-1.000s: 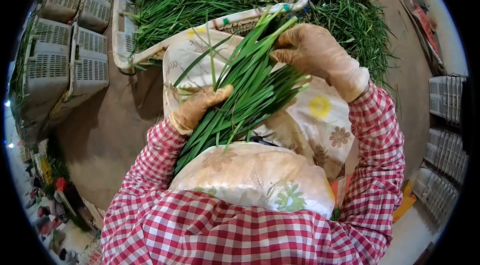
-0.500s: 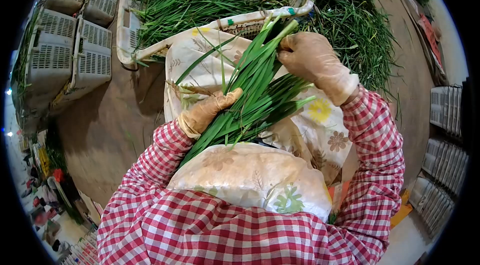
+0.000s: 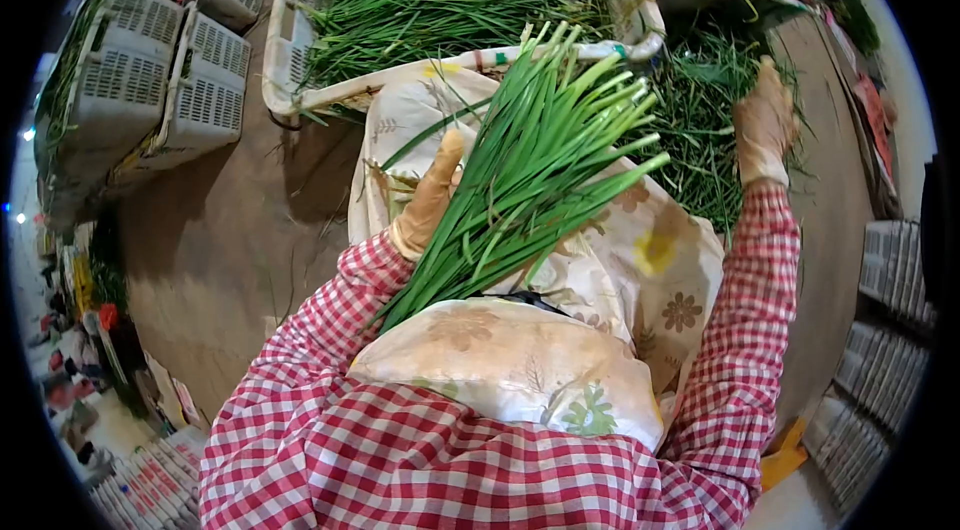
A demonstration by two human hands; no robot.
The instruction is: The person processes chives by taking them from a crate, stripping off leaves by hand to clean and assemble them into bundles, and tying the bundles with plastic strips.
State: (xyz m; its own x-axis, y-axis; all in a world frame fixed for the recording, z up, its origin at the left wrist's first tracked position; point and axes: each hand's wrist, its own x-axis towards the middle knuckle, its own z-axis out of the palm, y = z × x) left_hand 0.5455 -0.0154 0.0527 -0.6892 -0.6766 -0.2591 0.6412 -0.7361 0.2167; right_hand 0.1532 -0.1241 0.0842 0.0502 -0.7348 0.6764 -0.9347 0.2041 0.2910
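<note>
- Head view: the green bunch (image 3: 545, 155) lies aslant over the apron (image 3: 625, 265); the left hand (image 3: 430, 195) cradles its side, thumb raised, fingers hidden — how closed, I cannot tell.
- A steady left palm should keep the stems aligned.
- The right hand (image 3: 767, 125) is at the loose pile (image 3: 690, 110); its grip, too, I cannot tell.
- The crate rim (image 3: 340, 94) overlaps the bunch's upper end in view — likely the edge to mind; brown floor (image 3: 235, 255) leaves elbow room leftward.

A thick bunch of long green stalks (image 3: 535, 160) slants over the apron (image 3: 675, 315), paler ends fanned out away from the wearer; to its right I see a heap of loose greens (image 3: 695, 115), darker and tangled.
</note>
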